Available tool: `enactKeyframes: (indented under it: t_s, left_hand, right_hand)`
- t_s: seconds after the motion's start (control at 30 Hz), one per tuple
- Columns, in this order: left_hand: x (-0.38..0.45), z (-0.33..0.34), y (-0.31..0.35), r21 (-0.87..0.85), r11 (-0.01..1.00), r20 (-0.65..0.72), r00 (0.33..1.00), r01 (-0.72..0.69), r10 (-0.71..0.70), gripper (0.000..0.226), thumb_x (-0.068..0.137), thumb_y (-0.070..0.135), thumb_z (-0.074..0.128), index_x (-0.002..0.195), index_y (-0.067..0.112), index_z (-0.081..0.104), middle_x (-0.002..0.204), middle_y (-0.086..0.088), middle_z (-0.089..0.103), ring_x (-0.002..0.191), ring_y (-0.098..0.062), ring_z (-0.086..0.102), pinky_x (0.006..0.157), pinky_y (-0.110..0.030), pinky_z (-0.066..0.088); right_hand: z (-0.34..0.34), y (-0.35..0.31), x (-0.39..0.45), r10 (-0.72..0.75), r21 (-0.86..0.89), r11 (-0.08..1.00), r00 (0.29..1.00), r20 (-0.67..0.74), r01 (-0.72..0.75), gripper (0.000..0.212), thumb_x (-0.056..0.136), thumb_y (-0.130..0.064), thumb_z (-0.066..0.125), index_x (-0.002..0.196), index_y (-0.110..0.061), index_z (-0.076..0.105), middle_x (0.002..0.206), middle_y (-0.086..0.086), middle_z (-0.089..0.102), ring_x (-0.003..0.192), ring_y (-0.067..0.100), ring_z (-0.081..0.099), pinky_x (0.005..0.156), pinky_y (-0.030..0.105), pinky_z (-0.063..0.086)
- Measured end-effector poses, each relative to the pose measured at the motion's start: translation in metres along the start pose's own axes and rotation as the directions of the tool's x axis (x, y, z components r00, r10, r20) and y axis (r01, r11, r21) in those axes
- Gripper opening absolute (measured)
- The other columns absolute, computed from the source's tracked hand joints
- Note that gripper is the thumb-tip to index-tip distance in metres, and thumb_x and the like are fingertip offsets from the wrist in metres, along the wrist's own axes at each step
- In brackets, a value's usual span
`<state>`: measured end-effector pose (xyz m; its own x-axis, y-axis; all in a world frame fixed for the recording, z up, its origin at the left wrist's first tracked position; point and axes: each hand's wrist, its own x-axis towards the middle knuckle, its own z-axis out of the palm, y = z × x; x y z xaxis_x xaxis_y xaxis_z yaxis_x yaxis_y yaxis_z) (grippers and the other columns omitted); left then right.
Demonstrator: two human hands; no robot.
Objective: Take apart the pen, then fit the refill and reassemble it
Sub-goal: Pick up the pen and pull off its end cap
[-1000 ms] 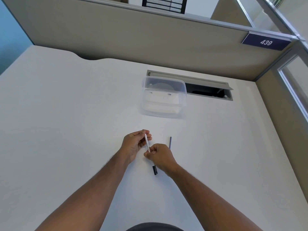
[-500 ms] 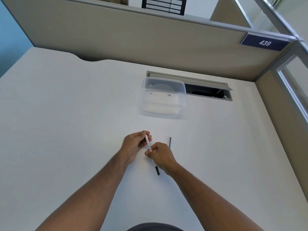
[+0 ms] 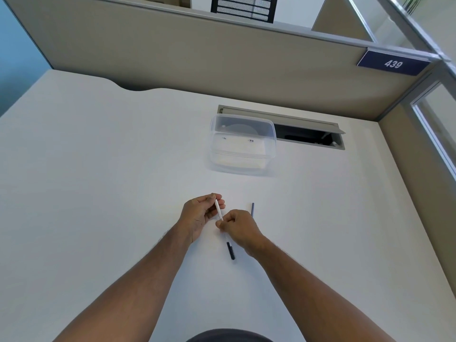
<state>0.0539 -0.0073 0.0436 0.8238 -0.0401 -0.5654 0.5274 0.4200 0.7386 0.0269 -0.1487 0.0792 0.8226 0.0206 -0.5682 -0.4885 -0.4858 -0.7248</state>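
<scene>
Clear plastic container (image 3: 243,144) on white desk (image 3: 98,169), beside open cable hatch (image 3: 308,134).

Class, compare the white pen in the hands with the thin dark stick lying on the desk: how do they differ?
The white pen is held off the desk by both the left hand and right hand; the dark refill lies loose on the desk, untouched. The pen is white with a dark end; the refill is dark throughout. The pen looks thicker. Both are slim and straight.

Bare forearms, no sleeves, left hand (image 3: 197,214), right hand (image 3: 240,225)
</scene>
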Motion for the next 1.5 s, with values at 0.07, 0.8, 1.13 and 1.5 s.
enactKeyframes:
  t_s: [0.07,0.8,1.13,1.5]
  left_hand:
    - [0.000,0.000,0.000,-0.001,1.000,-0.004,1.000,-0.001,0.001,0.022,0.104,0.010,0.056,0.096,0.002,0.076,0.086,-0.010,0.079,0.082,-0.021,0.076,0.090,-0.036,0.059]
    - [0.006,0.004,0.003,-0.110,0.993,-0.119,0.993,-0.030,0.016,0.020,0.105,0.013,0.056,0.097,0.004,0.073,0.088,-0.009,0.074,0.078,-0.018,0.076,0.080,-0.028,0.059]
    - [0.001,0.005,0.004,0.198,0.976,-0.173,0.977,-0.090,0.126,0.009,0.093,0.013,0.074,0.096,0.008,0.081,0.096,-0.012,0.080,0.090,-0.024,0.075,0.084,-0.032,0.062]
    - [0.003,0.004,0.002,0.813,0.548,-0.102,0.880,-0.196,0.465,0.019,0.090,0.017,0.069,0.075,0.012,0.079,0.074,0.000,0.079,0.072,-0.017,0.070,0.068,-0.024,0.046]
  right_hand:
    - [0.001,0.001,0.000,0.015,-0.009,1.000,0.999,-0.042,-0.015,0.024,0.085,-0.022,0.078,0.078,-0.015,0.056,0.069,-0.005,0.054,0.059,0.011,0.046,0.054,0.025,0.037]
    - [0.008,0.018,-0.012,-0.024,-0.023,0.999,0.999,-0.048,0.023,0.015,0.088,-0.023,0.076,0.079,-0.017,0.066,0.066,-0.008,0.060,0.058,0.009,0.052,0.060,0.024,0.045]
    - [-0.004,0.014,-0.021,-0.061,0.004,0.998,0.998,-0.020,0.062,0.009,0.100,-0.022,0.055,0.106,-0.024,0.060,0.086,-0.002,0.078,0.073,0.005,0.063,0.063,0.021,0.045]
    - [-0.029,0.014,-0.019,-0.133,0.250,0.960,0.991,0.017,0.125,0.029,0.104,-0.013,0.043,0.105,-0.017,0.072,0.099,0.015,0.075,0.078,0.013,0.068,0.080,0.028,0.052]
